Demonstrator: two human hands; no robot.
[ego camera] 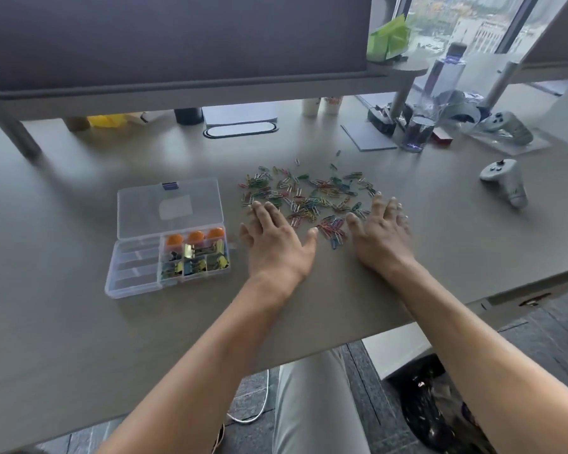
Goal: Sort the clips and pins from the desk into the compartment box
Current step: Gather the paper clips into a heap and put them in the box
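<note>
We hold both hands flat, palms down, with the grip of each loose and empty, fingers straight and spread. Our left hand (pixel 274 239) rests at the near left edge of a scattered heap of small coloured wire paper clips (pixel 309 194), its fingertips touching the nearest ones. Our right hand (pixel 381 231) lies at the near right edge of the same heap, fingers splayed over a few clips. A small cluster of clips lies between the two thumbs.

The heap spreads across the grey-brown surface (pixel 79 322) beyond our fingers. Left of our left hand, apart from it, sits the clear plastic compartment box (pixel 135 280) with its lid folded open toward the far side. Its right-hand compartments hold three orange round-topped items at the back and gold and coloured binder clips (pixel 194 262) in front; its left-hand compartments look bare.

Far to the right lies a white game controller (pixel 505 181).
</note>
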